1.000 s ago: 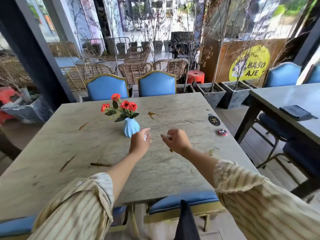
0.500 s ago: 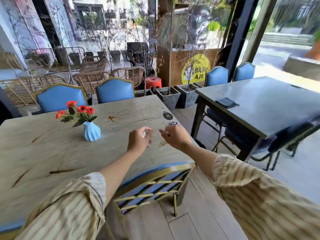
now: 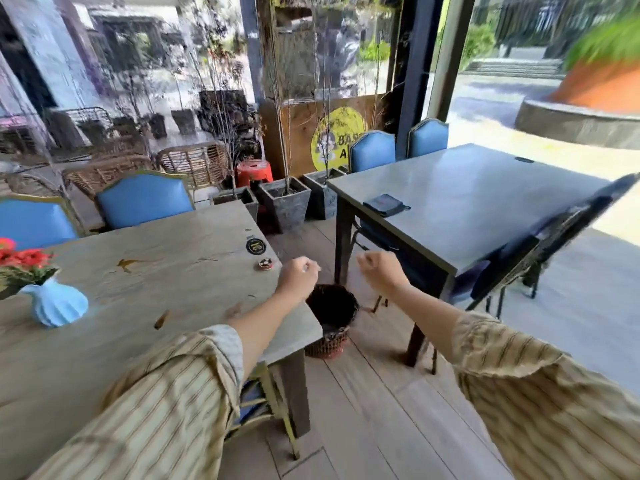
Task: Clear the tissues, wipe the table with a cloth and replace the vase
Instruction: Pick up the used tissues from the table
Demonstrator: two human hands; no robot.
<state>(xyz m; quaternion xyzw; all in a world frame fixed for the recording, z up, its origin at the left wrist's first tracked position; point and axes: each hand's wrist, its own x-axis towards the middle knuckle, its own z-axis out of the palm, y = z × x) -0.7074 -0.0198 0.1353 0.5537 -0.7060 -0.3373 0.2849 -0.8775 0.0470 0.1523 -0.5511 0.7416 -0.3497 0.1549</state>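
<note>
I am looking at both hands held out in front of me, above the gap between two tables. My left hand point(image 3: 300, 271) is curling its fingers in; a small white fleck is showing at the fingertips, and I cannot tell whether it is tissue or whether the hand is grasping anything. My right hand point(image 3: 380, 270) is hanging well apart from the left with its fingers curled too; nothing is showing in it, though the blur is leaving me unsure.

Directly below and between the hands a dark woven basket point(image 3: 331, 322) is standing on the plank floor, tucked against the corner of the near table point(image 3: 145, 306). Its inside is reading as black, so I cannot tell what is lying in it.

Just left of my left hand a small round badge point(image 3: 265, 264) and a black round sticker point(image 3: 255, 245) are sitting near the table's edge. Far to the left, well away from both hands, the blue ribbed vase point(image 3: 57, 306) is standing upright on the table, holding red flowers point(image 3: 24, 259) with green leaves.

Beyond my right hand a dark folded cloth point(image 3: 385, 204) is lying on the grey table point(image 3: 478, 209). Past the basket, square stone planters point(image 3: 287, 206) are holding thin bare stems, beside a red stool point(image 3: 254, 172).
</note>
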